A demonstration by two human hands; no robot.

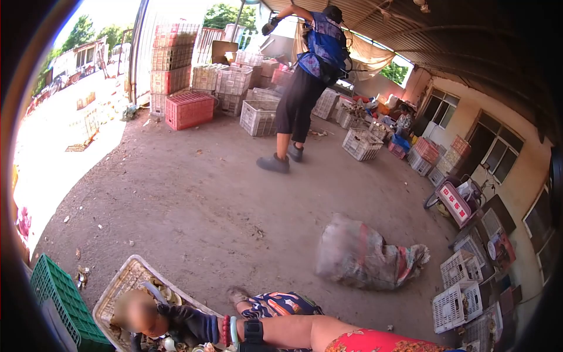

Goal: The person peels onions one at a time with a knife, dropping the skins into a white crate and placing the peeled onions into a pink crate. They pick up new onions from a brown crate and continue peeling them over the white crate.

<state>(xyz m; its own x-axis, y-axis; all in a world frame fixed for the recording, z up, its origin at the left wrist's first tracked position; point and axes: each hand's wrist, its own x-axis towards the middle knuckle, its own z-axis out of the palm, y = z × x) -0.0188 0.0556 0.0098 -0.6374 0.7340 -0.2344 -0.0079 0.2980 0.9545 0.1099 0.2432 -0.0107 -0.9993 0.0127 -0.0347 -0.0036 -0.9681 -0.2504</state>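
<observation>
My right hand (190, 325), in a dark glove, reaches in from the lower right over a pale, dirty basket (126, 273). Red beads, a pale bracelet and a black band circle the wrist, and the sleeve is red and floral. Just left of the glove is a rounded tan shape (138, 311), too blurred to identify. It overlaps the glove's finger end, so the grip is unclear. Shell-like pieces (170, 293) lie in the basket around the glove. My left hand cannot be made out.
A green crate (64, 305) stands at lower left. Dark patterned cloth (281, 305) lies beyond my forearm. A stuffed sack (366, 255) rests on the ground. One person (305, 76) stands ahead; another (404, 120) is farther back. Crates (187, 110) and a cart (454, 202) line the yard.
</observation>
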